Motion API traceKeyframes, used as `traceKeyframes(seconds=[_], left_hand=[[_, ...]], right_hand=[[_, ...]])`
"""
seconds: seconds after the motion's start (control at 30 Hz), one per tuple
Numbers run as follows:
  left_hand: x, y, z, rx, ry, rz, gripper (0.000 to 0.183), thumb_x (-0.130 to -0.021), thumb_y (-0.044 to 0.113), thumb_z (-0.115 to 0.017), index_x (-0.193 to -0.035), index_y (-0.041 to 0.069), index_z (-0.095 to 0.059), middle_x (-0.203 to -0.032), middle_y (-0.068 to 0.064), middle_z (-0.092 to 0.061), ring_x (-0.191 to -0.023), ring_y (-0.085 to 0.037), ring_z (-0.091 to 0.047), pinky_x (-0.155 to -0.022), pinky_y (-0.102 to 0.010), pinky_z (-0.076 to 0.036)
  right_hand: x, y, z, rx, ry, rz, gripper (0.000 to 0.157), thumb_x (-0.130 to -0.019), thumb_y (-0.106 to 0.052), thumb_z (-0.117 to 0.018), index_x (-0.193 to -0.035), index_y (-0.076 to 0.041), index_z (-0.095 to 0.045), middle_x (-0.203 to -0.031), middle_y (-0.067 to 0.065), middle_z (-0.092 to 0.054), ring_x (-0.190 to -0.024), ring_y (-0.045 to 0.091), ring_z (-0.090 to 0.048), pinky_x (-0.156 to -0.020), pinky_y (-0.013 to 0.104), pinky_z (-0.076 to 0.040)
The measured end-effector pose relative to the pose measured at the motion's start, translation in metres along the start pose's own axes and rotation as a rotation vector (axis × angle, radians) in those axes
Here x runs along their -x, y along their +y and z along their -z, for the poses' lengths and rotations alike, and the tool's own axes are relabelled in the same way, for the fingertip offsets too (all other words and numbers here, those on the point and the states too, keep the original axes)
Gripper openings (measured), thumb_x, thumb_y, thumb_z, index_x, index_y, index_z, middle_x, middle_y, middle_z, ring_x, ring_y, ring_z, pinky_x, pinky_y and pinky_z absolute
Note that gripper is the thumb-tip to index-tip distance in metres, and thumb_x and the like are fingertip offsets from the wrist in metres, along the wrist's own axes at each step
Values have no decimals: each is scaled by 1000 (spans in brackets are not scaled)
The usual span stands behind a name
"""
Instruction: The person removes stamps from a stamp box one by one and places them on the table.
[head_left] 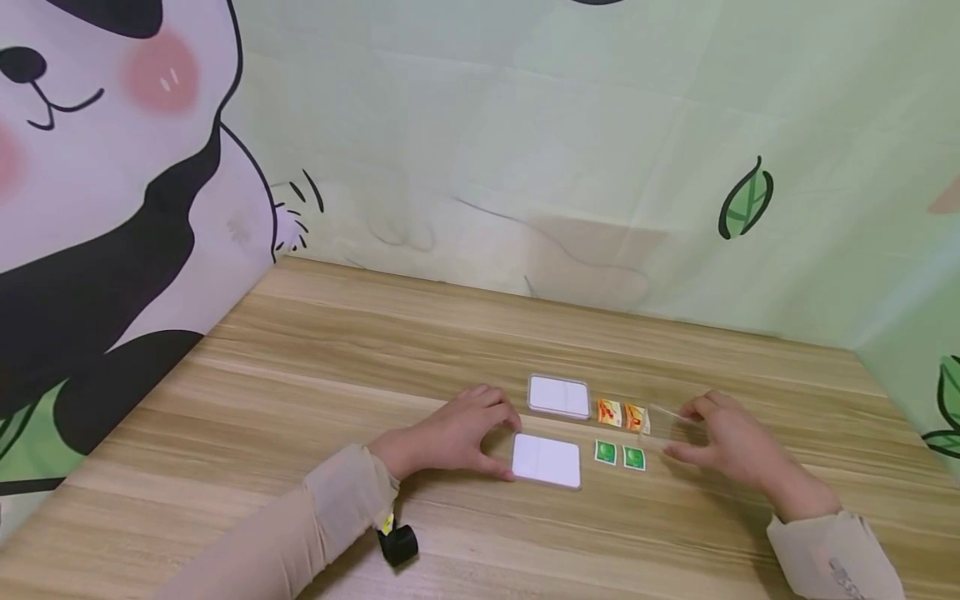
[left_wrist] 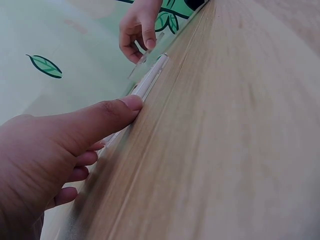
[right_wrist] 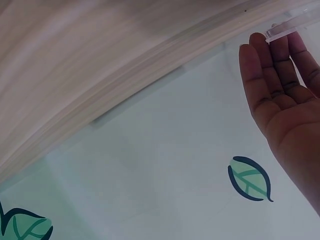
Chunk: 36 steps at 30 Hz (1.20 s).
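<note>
My left hand [head_left: 467, 429] curls round the left end of a flat white rectangular case [head_left: 546, 461] lying on the table, thumb at its near corner and fingertips at its far one. In the left wrist view the thumb [left_wrist: 132, 103] touches the edge of this case. My right hand [head_left: 720, 442] holds a thin transparent plastic cover [head_left: 670, 427] by its right end, tilted just above the table. Between the hands lie two small orange picture pieces [head_left: 609, 412], the right one partly behind the cover, and two green ones [head_left: 606, 452].
A second white case [head_left: 558, 397] with a clear rim lies behind the first. Near my left sleeve sits a small black object [head_left: 399, 546] with a yellow patch. The wooden table [head_left: 315, 333] meets a panda-printed backdrop [head_left: 450, 125] at its back and sides.
</note>
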<state>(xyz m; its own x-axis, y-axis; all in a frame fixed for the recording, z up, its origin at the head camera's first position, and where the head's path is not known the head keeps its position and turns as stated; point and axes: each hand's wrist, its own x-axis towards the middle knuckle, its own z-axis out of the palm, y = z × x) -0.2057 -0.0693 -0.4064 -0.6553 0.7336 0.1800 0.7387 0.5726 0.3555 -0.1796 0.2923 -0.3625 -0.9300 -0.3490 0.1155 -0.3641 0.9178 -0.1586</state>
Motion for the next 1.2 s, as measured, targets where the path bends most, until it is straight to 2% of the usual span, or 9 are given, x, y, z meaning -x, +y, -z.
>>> traceKeyframes(seconds=[0.87,1.2], left_hand=[[0,0,3,3,-10,10,53,-74,50,-78,-112,17,-62,-111,5,-56,-112,-14,-47,-107,-36,-37],[0,1,2,5,-33,32,53,-74,50,-78,-112,18,-62,-113,4,-55,-114,-14,-46,-107,-36,-36]], right_hand=[[-5,-17,3,-65,23,37,54,-77,-41,-77,-105,3,-63,-98,12,-64,-91,26,-60,-79,45,-52],[-4,-25,-3,-85,27,68,53,-75,-39,-78,-105,2,-64,-97,8,-62,-88,20,-58,-79,42,-51]])
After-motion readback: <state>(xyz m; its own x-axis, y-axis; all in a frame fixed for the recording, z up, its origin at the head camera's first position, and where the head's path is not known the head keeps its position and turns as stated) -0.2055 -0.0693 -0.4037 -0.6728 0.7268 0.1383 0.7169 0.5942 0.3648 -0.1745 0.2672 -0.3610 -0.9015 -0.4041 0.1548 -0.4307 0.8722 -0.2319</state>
